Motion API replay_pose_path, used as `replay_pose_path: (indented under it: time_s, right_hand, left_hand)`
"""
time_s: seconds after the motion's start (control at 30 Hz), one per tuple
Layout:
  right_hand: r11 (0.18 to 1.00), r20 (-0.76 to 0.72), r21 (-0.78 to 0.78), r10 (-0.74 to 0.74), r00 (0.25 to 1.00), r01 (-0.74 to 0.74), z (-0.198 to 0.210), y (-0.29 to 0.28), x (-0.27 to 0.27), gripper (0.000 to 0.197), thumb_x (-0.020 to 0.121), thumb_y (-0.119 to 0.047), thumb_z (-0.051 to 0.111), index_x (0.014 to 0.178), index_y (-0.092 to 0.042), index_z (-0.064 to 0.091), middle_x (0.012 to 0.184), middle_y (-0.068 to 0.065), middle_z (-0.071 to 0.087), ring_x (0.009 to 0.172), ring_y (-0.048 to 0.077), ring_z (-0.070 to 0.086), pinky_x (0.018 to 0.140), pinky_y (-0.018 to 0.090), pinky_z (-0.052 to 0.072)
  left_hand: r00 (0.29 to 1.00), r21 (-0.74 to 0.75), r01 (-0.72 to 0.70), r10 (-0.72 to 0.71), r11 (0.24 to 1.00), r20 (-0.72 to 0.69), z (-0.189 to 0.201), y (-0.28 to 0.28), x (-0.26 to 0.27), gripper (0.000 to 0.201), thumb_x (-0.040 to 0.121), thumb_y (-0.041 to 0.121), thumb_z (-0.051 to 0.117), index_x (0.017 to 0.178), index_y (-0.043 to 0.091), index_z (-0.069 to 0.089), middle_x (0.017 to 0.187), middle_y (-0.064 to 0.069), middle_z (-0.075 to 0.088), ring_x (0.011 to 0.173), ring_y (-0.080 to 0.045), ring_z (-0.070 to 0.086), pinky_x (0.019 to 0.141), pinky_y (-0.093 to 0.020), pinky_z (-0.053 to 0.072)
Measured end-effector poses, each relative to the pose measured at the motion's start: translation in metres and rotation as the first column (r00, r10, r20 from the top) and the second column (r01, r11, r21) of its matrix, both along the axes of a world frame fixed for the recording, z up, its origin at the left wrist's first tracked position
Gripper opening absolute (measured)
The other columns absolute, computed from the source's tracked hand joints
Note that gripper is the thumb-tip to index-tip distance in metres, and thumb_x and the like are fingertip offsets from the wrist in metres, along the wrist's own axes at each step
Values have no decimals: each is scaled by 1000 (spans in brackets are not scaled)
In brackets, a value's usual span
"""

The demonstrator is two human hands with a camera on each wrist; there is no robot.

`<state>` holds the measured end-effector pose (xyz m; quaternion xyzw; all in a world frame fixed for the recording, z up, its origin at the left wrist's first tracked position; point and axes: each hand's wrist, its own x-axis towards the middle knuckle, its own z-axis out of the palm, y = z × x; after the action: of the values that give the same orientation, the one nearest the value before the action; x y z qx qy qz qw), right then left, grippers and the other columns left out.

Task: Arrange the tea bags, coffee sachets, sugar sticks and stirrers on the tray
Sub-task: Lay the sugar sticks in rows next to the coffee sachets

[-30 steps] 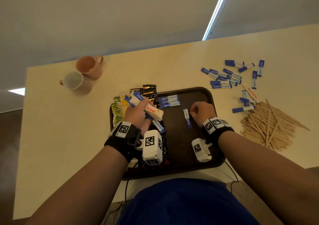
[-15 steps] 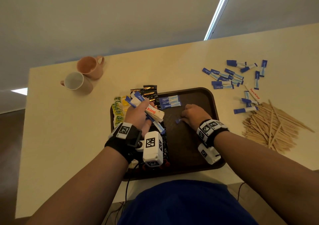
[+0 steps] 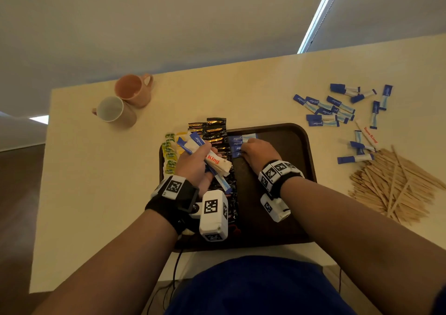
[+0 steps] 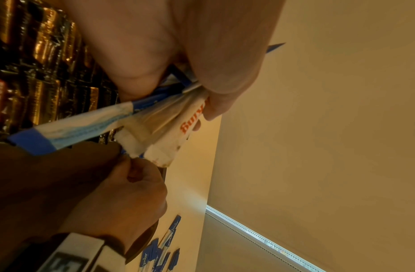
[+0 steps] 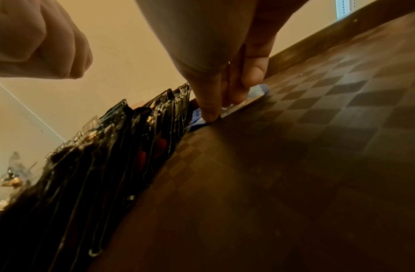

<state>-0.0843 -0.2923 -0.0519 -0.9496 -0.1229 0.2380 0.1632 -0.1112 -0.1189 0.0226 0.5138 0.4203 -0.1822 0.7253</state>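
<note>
With the left hand [image 3: 196,163] gripping its bundle of blue-and-white paper sugar sticks [image 3: 212,160], the right hand [image 3: 258,154], fingertips [image 5: 211,114] pressing straight down, should nudge the blue sugar stick [image 3: 237,154] flush against the row on the dark brown tray [image 3: 284,131].

Your table [image 3: 96,194] is a pale cream surface; its far edge runs across the head view. At your far left stand two mugs, touching. The pink mug [image 3: 132,90] is the farther one, handle pointing right. The white-lined mug [image 3: 113,110] sits nearer you, handle pointing left. Both are upright, well apart from the rest. Beyond the table: a plain light wall [image 3: 169,24] and a bright strip of light [image 3: 316,15] slanting at upper right. Brown floor [image 3: 17,181] shows at your left.
</note>
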Motion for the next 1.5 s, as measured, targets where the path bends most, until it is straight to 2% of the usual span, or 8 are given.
replay_pose_path:
  time_s: [0.27,0.47,0.63,0.8,0.93,1.23,1.4,1.5]
  right_hand:
    - [928,97,316,-239,966,198,30,-5,-11,19,96,-25,61,97,-10,73,92,6,66,85,19,60,82,37,52]
    - [782,-80,548,-302,950,295,89,13,-15,23,90,-41,67,95,-19,75,83,-7,72,77,3,64,65,11,47]
    - [848,-111,463,-236,966,260,112,19,-34,30,80,-35,79,104,-18,72,90,-6,70,78,6,64,71,19,54]
    - [836,-88,447,-312,946,317,120,23,-44,19,85,-28,76,100,-17,74,80,-6,69,69,6,65,70,25,57]
    - [834,-98,440,-323,941,332,126,21,-44,17,85,-28,75,99,-17,75,76,-3,72,65,10,68,68,29,60]
    - [863,-66,409,-297,953,297,132,17,-42,24,83,-32,77,104,-19,74,79,-17,64,69,-1,61,60,10,46]
    - [833,-127,422,-337,933,358,133,10,-40,21,86,-25,76,105,-17,74,78,-10,70,66,7,68,61,14,54]
    - [789,-200,455,-362,911,413,132,5,-38,14,86,-20,75,100,-14,75,76,-3,73,63,11,71,58,17,57]
  left_hand:
    - [1000,-26,26,-26,999,10,1,-1,-2,7,99,13,59,91,13,60,82,-6,64,81,-20,63,74,-40,53]
    - [998,-45,58,-56,997,36,9,-6,-3,8,100,15,58,95,8,60,79,-8,65,68,-19,66,66,-37,57]
    - [989,13,143,-144,990,31,14,4,-6,25,93,28,68,83,6,73,85,-13,73,87,-32,71,92,-52,55]
    - [968,42,236,-239,971,74,18,8,-9,31,91,41,69,78,14,77,86,-10,75,95,-34,71,90,-45,58]
    - [964,-32,243,-238,969,120,20,11,-12,28,90,38,69,86,12,80,102,-16,75,101,-36,68,103,-57,48]
    - [953,47,287,-290,957,86,20,4,-5,32,93,45,64,93,15,76,96,-10,76,94,-28,72,96,-44,54]
    - [988,-79,132,-125,988,85,16,-5,2,31,93,35,67,78,11,79,89,-11,75,94,-31,70,99,-53,52]
    - [997,-112,53,-46,992,65,16,-12,3,29,94,38,64,84,11,68,89,-8,69,87,-24,67,94,-44,55]
